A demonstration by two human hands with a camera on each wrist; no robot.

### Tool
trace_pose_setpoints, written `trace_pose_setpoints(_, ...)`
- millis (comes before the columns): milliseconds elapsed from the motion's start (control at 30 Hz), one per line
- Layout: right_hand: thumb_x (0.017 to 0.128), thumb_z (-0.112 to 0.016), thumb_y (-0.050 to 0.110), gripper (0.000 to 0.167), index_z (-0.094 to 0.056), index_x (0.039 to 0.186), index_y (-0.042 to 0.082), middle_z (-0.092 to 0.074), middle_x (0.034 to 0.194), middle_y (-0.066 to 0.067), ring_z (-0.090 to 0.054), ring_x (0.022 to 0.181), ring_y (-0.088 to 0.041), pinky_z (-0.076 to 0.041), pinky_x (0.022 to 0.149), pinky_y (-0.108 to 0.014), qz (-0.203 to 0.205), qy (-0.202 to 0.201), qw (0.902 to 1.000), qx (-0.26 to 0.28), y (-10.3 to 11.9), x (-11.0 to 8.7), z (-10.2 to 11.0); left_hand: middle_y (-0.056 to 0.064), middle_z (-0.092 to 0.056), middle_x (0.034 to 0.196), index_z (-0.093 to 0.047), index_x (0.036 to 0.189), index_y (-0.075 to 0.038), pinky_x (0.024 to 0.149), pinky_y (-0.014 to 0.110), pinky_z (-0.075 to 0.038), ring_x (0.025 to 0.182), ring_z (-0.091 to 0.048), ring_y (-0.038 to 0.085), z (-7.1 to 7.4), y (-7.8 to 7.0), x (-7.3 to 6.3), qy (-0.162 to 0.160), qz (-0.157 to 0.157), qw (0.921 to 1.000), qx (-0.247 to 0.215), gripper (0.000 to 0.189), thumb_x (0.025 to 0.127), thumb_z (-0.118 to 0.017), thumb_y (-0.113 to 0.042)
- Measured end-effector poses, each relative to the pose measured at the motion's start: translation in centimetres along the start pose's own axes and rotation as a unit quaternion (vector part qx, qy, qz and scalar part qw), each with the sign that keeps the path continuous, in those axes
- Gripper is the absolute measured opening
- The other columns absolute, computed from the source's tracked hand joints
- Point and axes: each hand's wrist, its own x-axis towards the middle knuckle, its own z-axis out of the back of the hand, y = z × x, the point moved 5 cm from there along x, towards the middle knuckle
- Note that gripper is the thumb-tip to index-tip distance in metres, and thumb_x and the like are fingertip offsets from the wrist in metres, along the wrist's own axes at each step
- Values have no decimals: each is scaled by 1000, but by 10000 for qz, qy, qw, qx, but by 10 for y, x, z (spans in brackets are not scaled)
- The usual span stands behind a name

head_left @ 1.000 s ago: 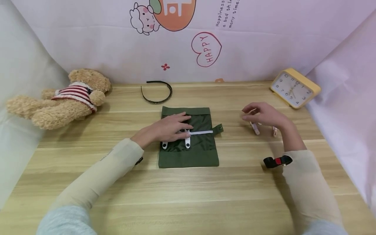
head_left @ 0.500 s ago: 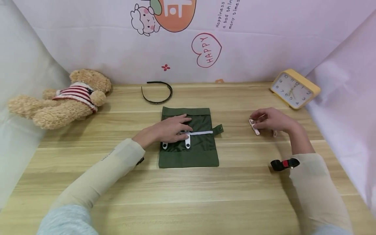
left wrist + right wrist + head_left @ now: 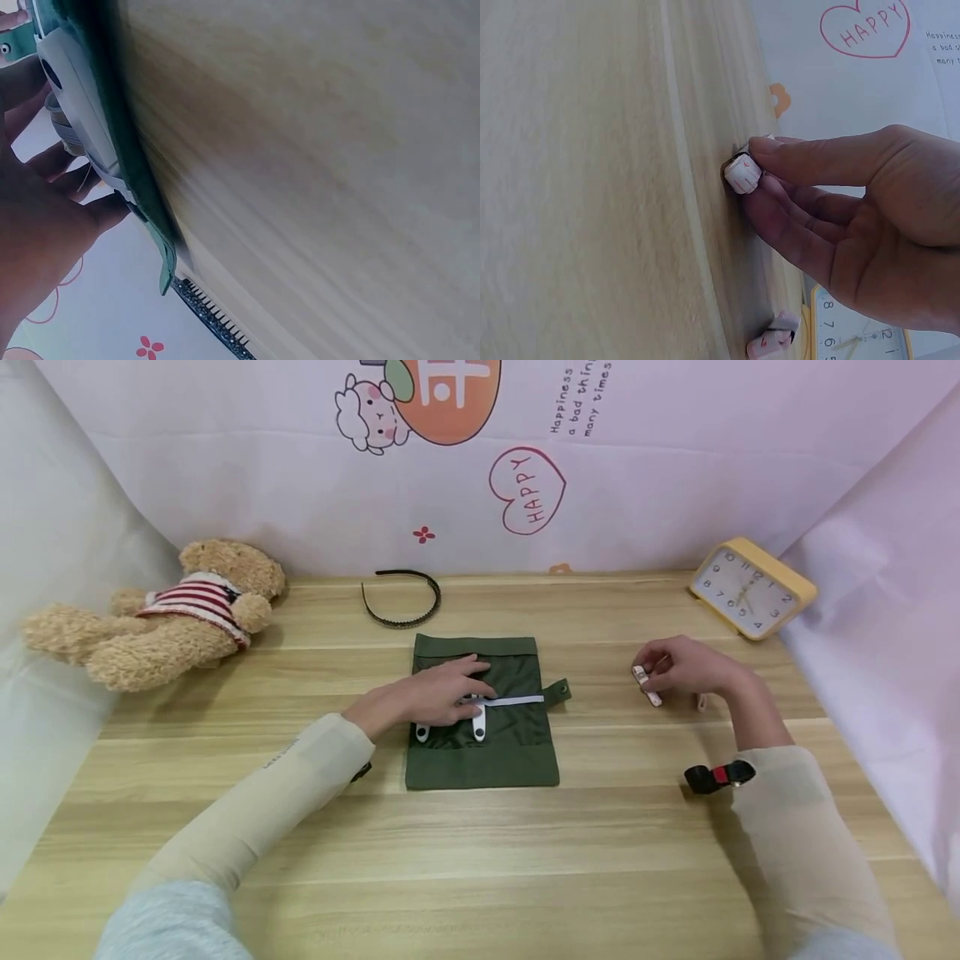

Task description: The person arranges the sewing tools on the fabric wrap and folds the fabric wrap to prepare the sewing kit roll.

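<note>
A dark green fabric pouch (image 3: 517, 760) lies spread flat on the table, with a white elastic strip (image 3: 517, 700) across it. White handles with dark dots, such as this one (image 3: 479, 727), lie on the pouch. My left hand (image 3: 438, 692) rests over the pouch and handles, fingers spread and relaxed. On the right, my right hand (image 3: 690, 667) pinches a small slim white-and-pink piece (image 3: 744, 174) between thumb and fingers, low at the tabletop. Its exact kind is unclear. A similar pinkish piece (image 3: 771, 343) lies close by, partly hidden by the hand in the head view.
A black toothed headband (image 3: 405, 623) lies behind the pouch. At the back left lies a teddy bear (image 3: 172, 627) in a striped shirt. A yellow clock (image 3: 750, 589) stands at the back right. White printed cloth (image 3: 300, 502) walls the table's back and sides.
My right hand has come down from above the small pieces, shifting slightly right, and now pinches the nearer white-and-pink one. The left hand stays on the pouch.
</note>
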Motion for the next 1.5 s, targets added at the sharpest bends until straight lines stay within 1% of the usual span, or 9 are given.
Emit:
trace_pose_setpoints(100, 93, -74, 9, 32, -63, 120, -3, -65, 111, -17, -63, 104, -33, -53, 84, -39, 33, -24, 10000, 44, 2, 1, 1, 19, -23, 164, -58, 144, -13, 122, 54, -13, 154, -8, 38, -1, -1, 2, 57, 92, 9998, -159, 39, 106, -56, -23)
trace_pose_setpoints(267, 94, -72, 7, 33, -62, 124, -4, -64, 113, -20, -62, 103, -31, -54, 83, -36, -68, -84, 9997, 211, 4, 3, 1, 18, -22, 165, -59, 143, -14, 121, 58, -11, 154, -7, 37, -1, -3, 2, 86, 223, 9990, -382, 38, 105, -57, -20)
trace_pose_setpoints(433, 95, -69, 5, 35, -60, 128, -3, -63, 115, -20, -61, 101, -30, -54, 78, -35, 33, -121, 9995, 306, 11, 6, 0, 19, -22, 165, -60, 142, -14, 121, 59, -10, 154, -7, 37, 0, -5, 2, 69, 221, 9986, -479, 37, 105, -57, -19)
trace_pose_setpoints(533, 95, -67, 3, 36, -60, 129, -3, -61, 113, -19, -59, 97, -29, -53, 75, -34, 89, -241, 9990, 374, 18, 8, 0, 19, -22, 165, -61, 142, -14, 121, 59, -10, 154, -7, 38, 0, -5, 1, 64, 185, 9984, -525, 37, 106, -57, -19)
trace_pose_setpoints(733, 95, -68, 5, 32, -62, 126, 0, -63, 112, -16, -57, 99, -28, -50, 78, -33, 177, -701, 9965, 427, 35, 19, 1, 20, -21, 165, -61, 141, -15, 120, 61, -9, 154, -6, 38, -1, -5, 1, 83, 130, 9982, -574, 36, 106, -56, -18)
trace_pose_setpoints(867, 94, -69, 5, 32, -63, 125, -1, -63, 112, -17, -57, 99, -29, -49, 78, -31, 338, -871, 9941, 556, 47, 28, -1, 20, -21, 165, -61, 140, -15, 120, 61, -8, 154, -6, 38, 0, -5, 2, 97, 149, 9980, -600, 35, 106, -56, -17)
trace_pose_setpoints(1033, 93, -70, 5, 33, -63, 125, -2, -64, 114, -18, -58, 100, -28, -47, 77, -27, 560, -917, 9915, 733, 59, 37, -5, 19, -21, 165, -60, 140, -13, 120, 61, -8, 154, -6, 37, 0, -4, 3, 124, 214, 9976, -642, 34, 106, -56, -17)
trace_pose_setpoints(1200, 93, -70, 4, 30, -65, 123, 0, -65, 113, -17, -59, 99, -27, -49, 78, -28, 676, -943, 9892, 898, 72, 45, -10, 19, -21, 165, -60, 135, -13, 120, 61, -7, 154, -5, 36, -1, -3, 3, 141, 273, 9972, -688, 30, 105, -57, -17)
trace_pose_setpoints(1500, 93, -69, 2, 29, -64, 121, -3, -65, 109, -19, -60, 94, -28, -51, 74, -27, 981, -917, 9830, 1255, 93, 63, -26, 18, -20, 166, -59, 128, -13, 120, 61, -6, 154, -5, 35, -1, -3, 3, 197, 365, 9966, -710, 23, 106, -56, -16)
